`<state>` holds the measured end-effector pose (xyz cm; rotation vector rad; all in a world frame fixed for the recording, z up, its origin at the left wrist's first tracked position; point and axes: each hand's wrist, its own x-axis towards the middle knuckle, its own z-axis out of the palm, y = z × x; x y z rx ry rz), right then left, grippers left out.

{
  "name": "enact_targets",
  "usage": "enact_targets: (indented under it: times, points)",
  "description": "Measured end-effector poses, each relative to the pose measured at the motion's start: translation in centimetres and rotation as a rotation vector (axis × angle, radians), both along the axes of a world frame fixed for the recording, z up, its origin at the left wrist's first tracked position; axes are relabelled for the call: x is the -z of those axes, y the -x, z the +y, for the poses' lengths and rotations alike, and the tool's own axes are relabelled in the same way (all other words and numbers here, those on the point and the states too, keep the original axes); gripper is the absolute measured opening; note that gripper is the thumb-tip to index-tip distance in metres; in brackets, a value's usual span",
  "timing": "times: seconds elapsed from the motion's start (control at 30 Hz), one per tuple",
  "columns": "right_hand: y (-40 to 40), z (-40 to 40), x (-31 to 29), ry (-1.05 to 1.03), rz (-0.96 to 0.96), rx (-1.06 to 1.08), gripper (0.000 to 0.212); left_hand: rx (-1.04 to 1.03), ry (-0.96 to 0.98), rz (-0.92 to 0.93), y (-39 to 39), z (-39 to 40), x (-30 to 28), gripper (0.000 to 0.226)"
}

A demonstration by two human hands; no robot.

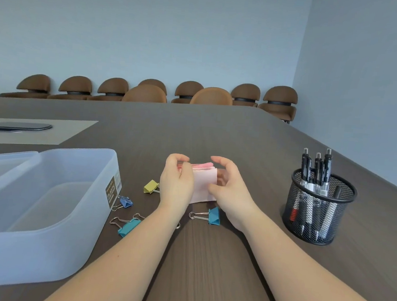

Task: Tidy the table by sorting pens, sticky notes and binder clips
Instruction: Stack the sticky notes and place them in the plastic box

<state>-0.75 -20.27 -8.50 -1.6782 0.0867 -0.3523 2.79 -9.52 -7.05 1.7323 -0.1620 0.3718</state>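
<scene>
A stack of pink sticky notes (203,184) stands on edge on the dark table, held between both hands. My left hand (176,184) grips its left side and my right hand (228,191) cups its right side. Around them lie binder clips: a yellow one (150,186), a pale blue one (125,202), a teal one (129,226) and a blue one (213,216). Another clip's wire handle peeks out beside my left forearm. Several black pens (315,170) stand in a black mesh cup (316,216) at the right.
A translucent plastic box (41,230) with two compartments sits at the left, nothing visible inside. A beige mat with a flat dark device (22,125) lies further back left. Brown chairs (211,96) line the far table edge and wall.
</scene>
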Motion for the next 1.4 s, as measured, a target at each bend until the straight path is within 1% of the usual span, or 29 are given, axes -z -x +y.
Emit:
enact_targets:
  times: [0.07,0.17,0.27,0.33,0.4,0.5,0.57,0.63,0.73,0.8,0.9,0.93,1.03,1.17,1.27,1.33,1.4]
  points:
    - [0.0,0.3,-0.1,0.041,0.002,-0.022,0.067,0.095,-0.001,-0.007,0.1,-0.1,0.0,0.023]
    - [0.1,0.6,-0.5,0.081,0.005,-0.049,0.067,0.225,-0.064,0.048,0.2,-0.2,-0.2,0.036]
    - [0.3,0.5,-0.7,0.032,0.014,-0.063,0.062,0.242,-0.1,0.044,0.2,-0.1,-0.3,0.034]
    - [0.2,0.3,-0.4,0.007,0.013,-0.015,0.056,0.241,-0.107,0.038,0.2,-0.1,-0.2,0.031]
    - [0.0,0.0,-0.1,-0.002,0.01,0.06,0.05,0.265,-0.074,0.058,0.2,0.1,-0.1,0.029]
    - [-0.2,-0.5,0.2,0.015,0.019,0.155,0.053,0.316,-0.035,0.151,-0.1,0.5,-0.2,0.031]
    - [-0.2,-0.5,0.1,0.06,0.035,0.186,0.053,0.276,-0.071,0.204,-0.4,0.5,-0.2,0.036]
    - [-0.1,-0.4,0.0,0.117,0.042,0.195,0.051,0.213,-0.136,0.212,-0.6,0.5,-0.4,0.043]
    - [-0.1,-0.2,0.0,0.161,0.047,0.219,0.039,0.189,-0.171,0.212,-0.7,0.4,-0.5,0.049]
    - [0.0,-0.1,-0.1,0.185,0.059,0.233,0.034,0.163,-0.123,0.199,-0.7,0.4,-0.3,0.046]
    - [0.0,-0.3,-0.1,0.184,0.045,0.246,0.031,0.088,-0.054,0.181,-0.8,0.7,-0.1,0.025]
    - [0.0,-0.3,-0.1,0.174,0.041,0.249,0.032,0.086,-0.051,0.183,-0.7,0.9,-0.1,0.022]
    - [-0.1,-0.3,-0.1,0.196,0.038,0.255,0.036,0.102,-0.031,0.171,-0.6,1.2,-0.2,0.023]
    - [0.0,-0.2,-0.3,0.318,0.01,0.264,0.04,0.135,-0.028,0.177,-0.3,1.3,-0.6,0.019]
    - [0.1,-0.1,-0.4,0.386,0.007,0.28,0.038,0.121,-0.033,0.161,-0.6,1.4,-0.6,0.026]
    - [0.1,0.0,-0.4,0.434,0.032,0.282,0.039,0.078,-0.074,0.141,-0.9,1.6,-0.6,0.025]
    - [0.1,0.1,-0.4,0.462,0.053,0.282,0.04,0.046,-0.159,0.131,-1.0,1.8,-0.6,0.021]
